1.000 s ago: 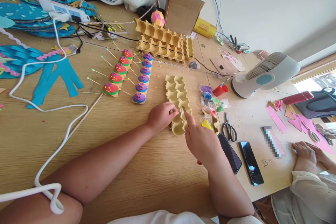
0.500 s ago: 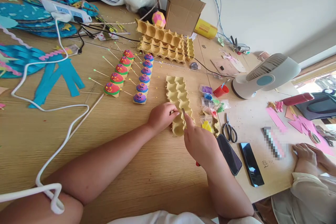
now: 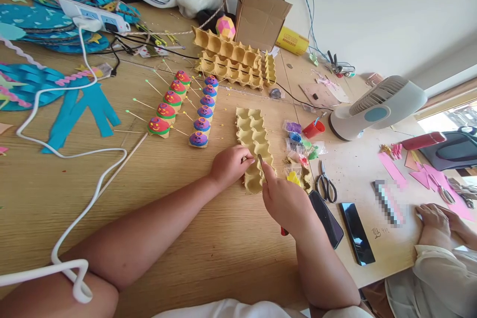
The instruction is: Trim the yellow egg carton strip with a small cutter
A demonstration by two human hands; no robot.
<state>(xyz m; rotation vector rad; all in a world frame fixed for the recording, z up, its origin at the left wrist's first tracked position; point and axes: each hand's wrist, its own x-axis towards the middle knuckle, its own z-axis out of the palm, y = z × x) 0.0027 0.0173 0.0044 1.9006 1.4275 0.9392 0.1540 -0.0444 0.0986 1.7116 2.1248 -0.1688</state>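
An egg carton (image 3: 255,141) of tan pulp, two rows of cups wide, lies lengthwise on the wooden table before me. My left hand (image 3: 230,165) pinches its left edge, thumb and fingers closed. Over the carton's right side, my right hand (image 3: 285,201) is wrapped round a knife (image 3: 260,159); its narrow grey blade points into the cups and a red handle end shows below the palm. My index finger lies along the blade. To the left stand two rows of painted cups, a red and green row (image 3: 166,111) and a blue and purple row (image 3: 202,123), with thin sticks poking out.
Bags of coloured clay (image 3: 294,136), a red cup (image 3: 313,129), scissors (image 3: 326,184) and two phones, one a black phone (image 3: 357,233), lie to the right. Behind are more egg cartons (image 3: 229,57) and a white fan (image 3: 372,109). A co-worker's hands (image 3: 436,221) rest at far right.
My right hand has shifted very slightly right and down, with the knife's red handle end showing a little more. My left hand and the egg carton stay in place.
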